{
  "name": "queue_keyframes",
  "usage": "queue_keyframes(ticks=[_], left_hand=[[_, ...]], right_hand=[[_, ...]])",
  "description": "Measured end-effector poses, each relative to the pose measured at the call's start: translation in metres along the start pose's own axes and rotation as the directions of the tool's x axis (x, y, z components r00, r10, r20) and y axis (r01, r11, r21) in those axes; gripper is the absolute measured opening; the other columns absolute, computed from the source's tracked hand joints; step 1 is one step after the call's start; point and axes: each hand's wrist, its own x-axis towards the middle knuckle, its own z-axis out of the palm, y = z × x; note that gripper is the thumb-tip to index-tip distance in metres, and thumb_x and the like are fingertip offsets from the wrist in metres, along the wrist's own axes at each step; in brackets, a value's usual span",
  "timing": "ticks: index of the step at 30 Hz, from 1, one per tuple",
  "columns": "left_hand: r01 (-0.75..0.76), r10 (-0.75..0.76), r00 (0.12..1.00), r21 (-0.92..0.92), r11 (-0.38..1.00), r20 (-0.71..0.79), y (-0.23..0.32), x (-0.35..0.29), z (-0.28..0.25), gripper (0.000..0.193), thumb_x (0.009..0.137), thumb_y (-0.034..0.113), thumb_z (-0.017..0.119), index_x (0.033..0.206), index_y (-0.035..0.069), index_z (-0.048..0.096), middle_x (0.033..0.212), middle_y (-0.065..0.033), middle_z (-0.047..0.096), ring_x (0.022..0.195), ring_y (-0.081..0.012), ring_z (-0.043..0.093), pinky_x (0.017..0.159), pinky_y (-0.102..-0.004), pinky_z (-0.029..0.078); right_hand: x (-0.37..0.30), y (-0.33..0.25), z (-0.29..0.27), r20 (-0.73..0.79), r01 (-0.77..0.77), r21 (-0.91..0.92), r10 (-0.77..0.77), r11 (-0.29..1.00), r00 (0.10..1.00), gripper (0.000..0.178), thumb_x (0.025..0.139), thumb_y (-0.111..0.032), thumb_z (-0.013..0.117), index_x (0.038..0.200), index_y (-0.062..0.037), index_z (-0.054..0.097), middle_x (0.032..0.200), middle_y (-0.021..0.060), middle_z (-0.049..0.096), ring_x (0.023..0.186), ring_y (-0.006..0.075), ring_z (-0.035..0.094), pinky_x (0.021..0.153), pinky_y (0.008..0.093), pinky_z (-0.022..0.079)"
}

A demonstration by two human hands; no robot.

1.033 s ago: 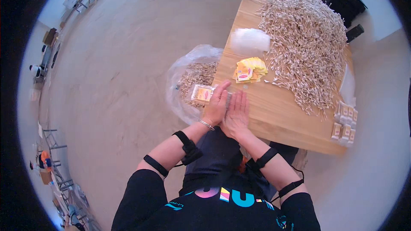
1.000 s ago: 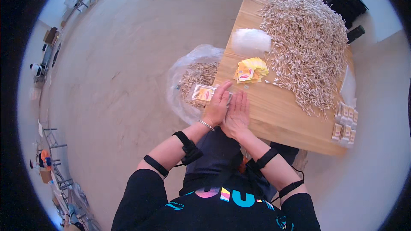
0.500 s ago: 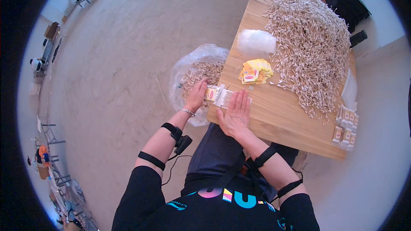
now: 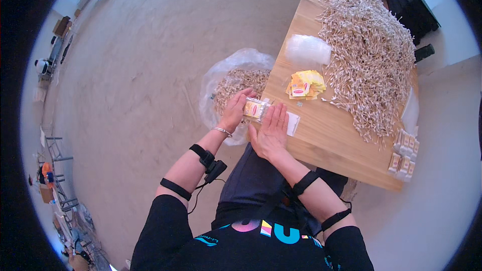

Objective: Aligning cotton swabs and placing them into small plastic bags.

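Note:
At the near left corner of the table, my left hand (image 4: 234,112) grips a small clear plastic bag (image 4: 253,110) with a yellow card and a row of cotton swabs in it. Its fingers wrap the bag's left side. My right hand (image 4: 271,133) lies flat, fingers stretched out, against the swab ends at the bag's right end. Part of the swabs is hidden under those fingers. A white sheet or card (image 4: 292,123) shows just right of my right fingertips. Farther up the table are a pile of yellow cards (image 4: 306,85) and a stack of clear bags (image 4: 308,50).
A large heap of loose cotton swabs (image 4: 371,55) covers the table's (image 4: 346,155) far right side. Filled packs (image 4: 401,164) stand at its right edge. Left of the table, a big plastic sack (image 4: 210,83) holds more swabs. A black crate (image 4: 411,7) sits behind.
My right hand has moved left toward my left hand. The swabs have slid deeper into the bag beside the yellow card, and the white sheet is more exposed.

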Motion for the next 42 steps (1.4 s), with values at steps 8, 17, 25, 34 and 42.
queue_keyframes(ticks=[8, 17, 25, 34, 42], left_hand=[[0.071, -0.073, 0.996, 0.033, 0.997, 0.052, 0.002, 0.006, -0.006, 0.052, 0.101, 0.036, 0.027, 0.134, -0.002, 0.038, 0.127, -0.0158, 0.053, 0.115, -0.0213, 0.052, 0.099, -0.0311, 0.041], [0.105, -0.109, 0.990, 0.044, 0.993, 0.086, 0.010, 0.001, -0.005, 0.058, 0.099, 0.044, 0.026, 0.138, 0.003, 0.036, 0.133, -0.0158, 0.048, 0.119, -0.0206, 0.048, 0.102, -0.0308, 0.037], [-0.002, -0.006, 0.999, 0.185, 0.983, 0.043, -0.010, 0.011, -0.008, 0.054, 0.099, 0.041, 0.031, 0.137, 0.003, 0.037, 0.126, -0.0141, 0.053, 0.116, -0.0201, 0.050, 0.098, -0.0306, 0.039], [-0.160, 0.413, 0.898, 0.764, 0.625, -0.149, -0.003, 0.002, 0.004, 0.039, 0.091, 0.019, 0.049, 0.125, 0.002, 0.046, 0.125, -0.0150, 0.050, 0.118, -0.0281, 0.046, 0.099, -0.0387, 0.037], [-0.607, 0.434, 0.773, 0.736, 0.298, 0.462, 0.017, 0.001, 0.113, 0.043, 0.077, 0.011, 0.061, 0.117, 0.002, 0.050, 0.121, -0.0146, 0.050, 0.121, -0.0324, 0.039, 0.105, -0.0426, 0.030]], right_hand=[[0.019, 0.018, -0.002, -0.274, 0.078, 0.577, 0.103, 0.813, 0.956, 0.071, 0.088, -0.028, 0.043, 0.140, 0.0088, 0.012, 0.148, 0.0275, 0.010, 0.139, 0.0403, 0.004, 0.113, 0.0443, 0.005], [0.033, -0.008, 0.005, -0.069, 0.017, 0.972, 0.214, 0.235, 0.974, 0.064, 0.088, -0.024, 0.039, 0.140, 0.0081, 0.018, 0.147, 0.0250, 0.018, 0.139, 0.0337, 0.013, 0.113, 0.0385, 0.009], [0.043, -0.022, 0.022, -0.289, 0.161, 0.831, 0.167, 0.532, 0.943, 0.062, 0.091, -0.028, 0.041, 0.138, 0.0074, 0.022, 0.145, 0.0251, 0.023, 0.137, 0.0366, 0.019, 0.112, 0.0412, 0.014], [0.063, 0.123, -0.042, -0.541, -0.351, 0.021, 0.306, 0.936, 0.784, 0.048, 0.085, -0.021, 0.049, 0.129, -0.0029, 0.040, 0.140, 0.0235, 0.029, 0.133, 0.0394, 0.023, 0.110, 0.0521, 0.016], [-0.005, 0.185, -0.057, -0.393, -0.090, 0.014, 0.088, 0.996, 0.915, 0.036, 0.081, -0.029, 0.060, 0.107, -0.0062, 0.051, 0.127, 0.0152, 0.042, 0.126, 0.0347, 0.032, 0.106, 0.0522, 0.020]])
